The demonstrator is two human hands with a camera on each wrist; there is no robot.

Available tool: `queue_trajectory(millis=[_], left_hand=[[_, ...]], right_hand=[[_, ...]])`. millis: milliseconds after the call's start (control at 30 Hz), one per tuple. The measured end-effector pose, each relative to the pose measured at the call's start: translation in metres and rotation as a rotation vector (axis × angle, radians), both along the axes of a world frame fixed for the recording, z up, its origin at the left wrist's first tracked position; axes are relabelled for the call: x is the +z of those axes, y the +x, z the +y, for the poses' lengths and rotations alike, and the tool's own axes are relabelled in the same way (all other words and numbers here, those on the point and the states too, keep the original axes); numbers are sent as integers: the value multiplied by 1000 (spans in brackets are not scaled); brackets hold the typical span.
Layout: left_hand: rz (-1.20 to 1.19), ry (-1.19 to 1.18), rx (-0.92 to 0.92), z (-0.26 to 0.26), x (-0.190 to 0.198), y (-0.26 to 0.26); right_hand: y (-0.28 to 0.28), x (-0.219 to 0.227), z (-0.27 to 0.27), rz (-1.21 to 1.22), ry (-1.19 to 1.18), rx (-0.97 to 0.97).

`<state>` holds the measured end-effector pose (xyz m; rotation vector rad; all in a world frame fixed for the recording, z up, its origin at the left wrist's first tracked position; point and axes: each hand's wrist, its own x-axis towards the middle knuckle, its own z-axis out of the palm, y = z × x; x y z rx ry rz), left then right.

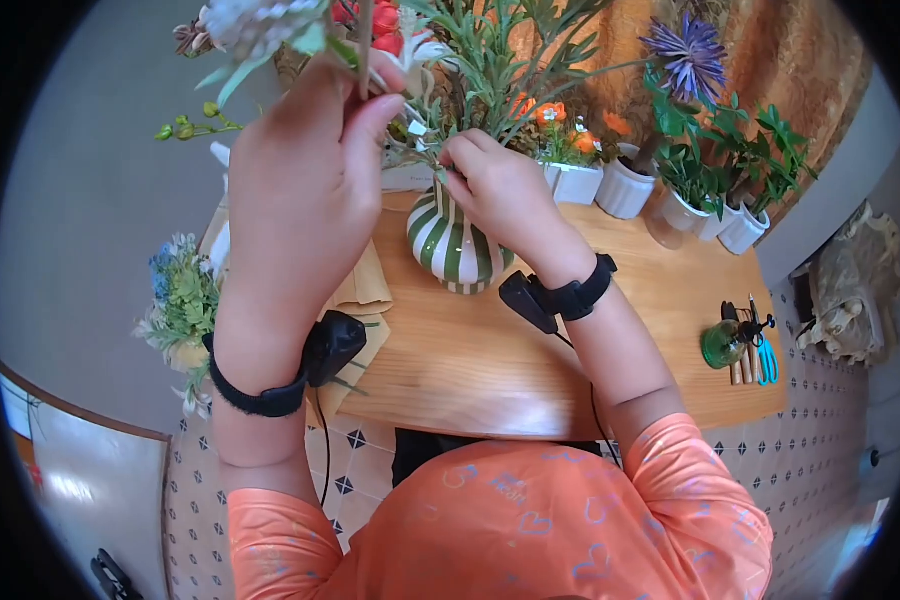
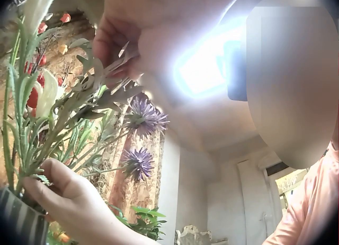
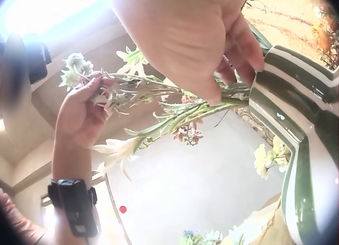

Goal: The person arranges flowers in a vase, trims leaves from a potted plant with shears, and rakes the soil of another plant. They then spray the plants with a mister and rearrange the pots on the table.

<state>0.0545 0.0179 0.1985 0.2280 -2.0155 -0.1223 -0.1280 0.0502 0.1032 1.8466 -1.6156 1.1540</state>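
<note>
The round ceramic vase with green and white stripes (image 1: 455, 245) stands upright on the light wooden table (image 1: 460, 370). At its mouth, the right hand (image 1: 510, 195) pinches some thin green leafy stems (image 3: 233, 100); the left hand (image 1: 305, 190) pinches higher, just below a pale, fluffy flower head (image 3: 77, 70). In my judgement, it is better to turn the stems gently from above, guide them low, and not lean on the vase, because it could tip.

Head view looks down; 2 nearer, upward wrist views share vase (image 3: 312, 123)
</note>
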Motion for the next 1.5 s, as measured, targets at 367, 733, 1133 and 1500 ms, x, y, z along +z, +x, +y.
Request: queue_trajectory(millis=[367,733,1133,1500], left_hand=[[99,93,-174,-7,-9,8],[33,-66,-71,-2,-15,1],[291,221,-170,-27,-3,-36],[304,427,-210,-30,41,-37]], right_hand=[[6,-8,-4,-173,23,-71],[11,-3,-13,-21,-50,-265],[-9,2,-2,-348,-118,-307],[-14,2,-5,-283,-49,-301]])
